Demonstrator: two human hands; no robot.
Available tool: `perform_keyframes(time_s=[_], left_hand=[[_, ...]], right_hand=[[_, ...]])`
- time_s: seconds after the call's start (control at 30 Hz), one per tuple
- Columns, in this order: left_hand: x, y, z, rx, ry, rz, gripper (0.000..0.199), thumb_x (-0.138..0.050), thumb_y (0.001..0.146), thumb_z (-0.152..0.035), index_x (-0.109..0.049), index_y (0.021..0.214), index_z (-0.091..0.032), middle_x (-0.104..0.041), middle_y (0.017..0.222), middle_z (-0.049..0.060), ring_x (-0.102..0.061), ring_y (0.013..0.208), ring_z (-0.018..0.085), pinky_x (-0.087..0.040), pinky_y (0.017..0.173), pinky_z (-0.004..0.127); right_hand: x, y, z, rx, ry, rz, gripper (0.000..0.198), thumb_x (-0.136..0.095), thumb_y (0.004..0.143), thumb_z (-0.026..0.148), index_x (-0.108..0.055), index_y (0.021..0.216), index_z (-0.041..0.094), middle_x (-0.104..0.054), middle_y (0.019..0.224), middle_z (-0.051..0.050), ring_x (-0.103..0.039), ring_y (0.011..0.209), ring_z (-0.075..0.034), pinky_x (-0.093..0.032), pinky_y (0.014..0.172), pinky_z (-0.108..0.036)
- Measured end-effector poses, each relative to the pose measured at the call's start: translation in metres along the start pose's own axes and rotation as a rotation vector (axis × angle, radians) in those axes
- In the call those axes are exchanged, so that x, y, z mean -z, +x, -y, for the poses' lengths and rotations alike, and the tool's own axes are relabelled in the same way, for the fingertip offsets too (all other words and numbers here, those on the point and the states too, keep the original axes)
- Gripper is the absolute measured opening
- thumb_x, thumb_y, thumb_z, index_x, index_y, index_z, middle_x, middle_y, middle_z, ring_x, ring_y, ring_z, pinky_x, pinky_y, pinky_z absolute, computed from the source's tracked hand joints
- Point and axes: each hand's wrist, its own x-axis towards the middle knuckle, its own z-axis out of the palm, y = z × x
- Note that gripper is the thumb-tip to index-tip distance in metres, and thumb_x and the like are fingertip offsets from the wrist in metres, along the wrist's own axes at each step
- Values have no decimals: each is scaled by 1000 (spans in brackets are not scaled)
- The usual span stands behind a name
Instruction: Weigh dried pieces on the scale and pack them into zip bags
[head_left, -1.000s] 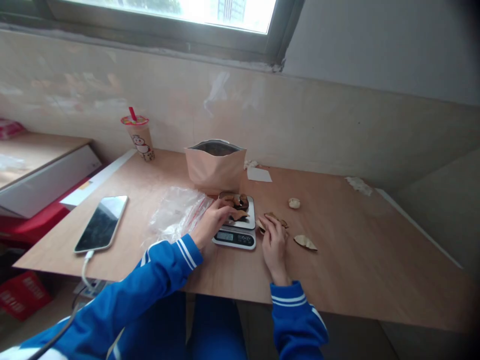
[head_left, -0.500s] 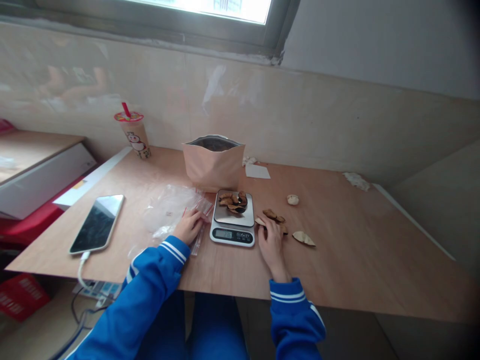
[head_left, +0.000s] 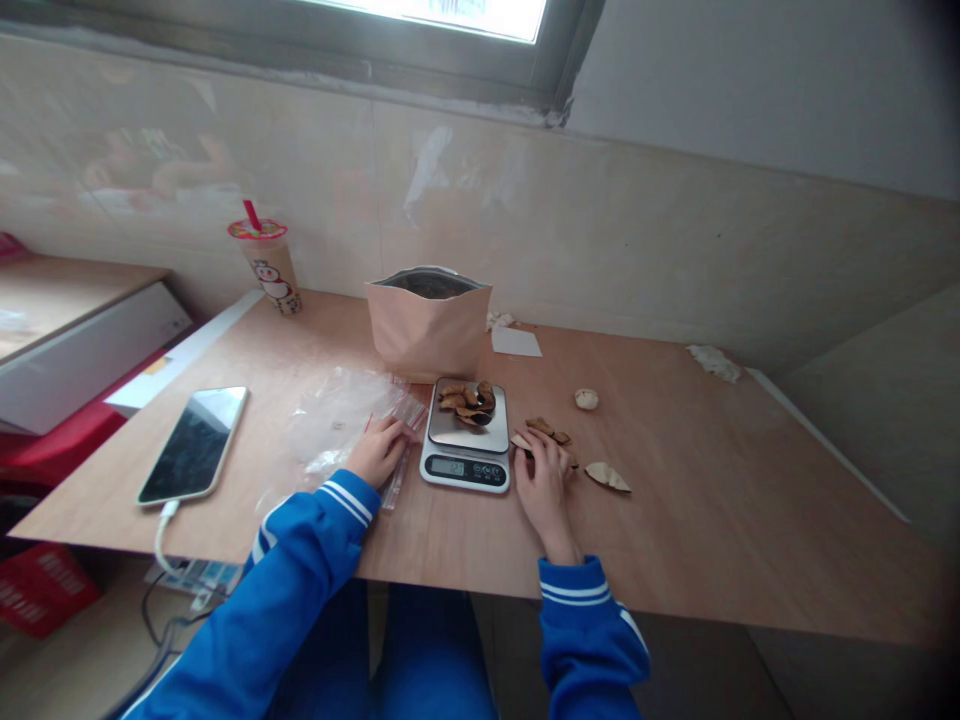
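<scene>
A white kitchen scale [head_left: 465, 474] with a steel plate stands in front of me, its small display lit. Several curled, brown dried slices [head_left: 466, 402] lie heaped on the plate. To the left of the scale, my left hand [head_left: 379, 453] rests with loosely bent fingers on clear zip-lock bags [head_left: 330, 420]. My right hand [head_left: 541, 482] lies on the table just right of the scale, fingers bent round a pale-edged dried slice [head_left: 519, 441]. More brown slices [head_left: 551, 431] lie beyond its fingers, partly covered. Farther right is a single pale slice [head_left: 607, 477].
Behind the scale stands an open brown pouch [head_left: 427, 325]. A phone [head_left: 193, 445] on a white cable lies left, and a drink cup [head_left: 271, 272] with a red straw stands back left. A whitish round piece [head_left: 586, 400] and a white card [head_left: 516, 342] lie toward the wall.
Both hands stay almost in place. The digits on the scale's display look different, though they are too blurred to read surely. The view has shifted very slightly.
</scene>
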Motion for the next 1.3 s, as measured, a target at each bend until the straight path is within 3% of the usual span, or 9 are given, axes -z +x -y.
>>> perform_keyframes(time_s=[0.2,0.37,0.6,0.87,0.97,1.07,1.2,1.3], left_hand=[[-1,-1,2,-6,5,0,29,-36,88,-18,-65,86,-20,-64,92,8,-60,94,21,-48,88,37],[-2,-1,3,-16,-12,-7,29,-36,89,-19,-65,86,-19,-64,91,9,-60,91,22,-48,87,38],[-1,-2,3,-31,3,-9,29,-36,88,-18,-65,86,-19,-63,91,9,-60,91,21,-48,87,36],[-5,0,10,-35,-29,-22,28,-38,87,-18,-65,85,-18,-63,89,8,-60,89,21,-49,87,37],[-6,0,11,-54,-34,-29,28,-38,87,-17,-66,85,-18,-63,90,8,-60,90,21,-48,87,37],[-5,1,11,-64,-31,-21,27,-39,87,-17,-66,85,-17,-62,90,9,-60,89,21,-49,85,37],[-6,1,12,-63,-43,-17,27,-39,86,-14,-66,85,-17,-62,88,8,-61,88,21,-49,84,36],[-7,1,13,-60,-56,-27,27,-39,85,-13,-66,84,-17,-62,88,8,-60,88,20,-49,85,36]], right_hand=[[2,1,2,-7,-14,-37,33,-39,95,31,-63,115,23,-56,124,-12,-45,115,-28,-36,98,-50],[5,4,-13,-47,-87,-189,37,-32,96,26,-60,119,19,-50,132,-15,-40,124,-30,-31,102,-54],[2,1,-31,-166,-195,-143,38,-39,86,18,-59,118,14,-59,120,-18,-51,108,-32,-37,90,-50],[10,5,-23,-274,-275,-165,32,-40,92,31,-67,98,15,-67,102,-15,-55,95,-29,-34,86,-43],[17,11,-13,-195,-235,-263,33,-40,95,31,-69,95,15,-70,98,-12,-58,94,-27,-35,87,-41],[24,16,17,6,-174,-347,27,-45,96,28,-69,100,17,-72,100,-9,-61,98,-24,-35,91,-39],[15,16,71,291,-61,-235,17,-52,95,23,-67,99,20,-73,100,-5,-62,99,-18,-35,94,-35],[-4,15,95,465,-92,-135,15,-52,94,19,-67,89,20,-73,93,-3,-62,94,-18,-33,91,-33]])
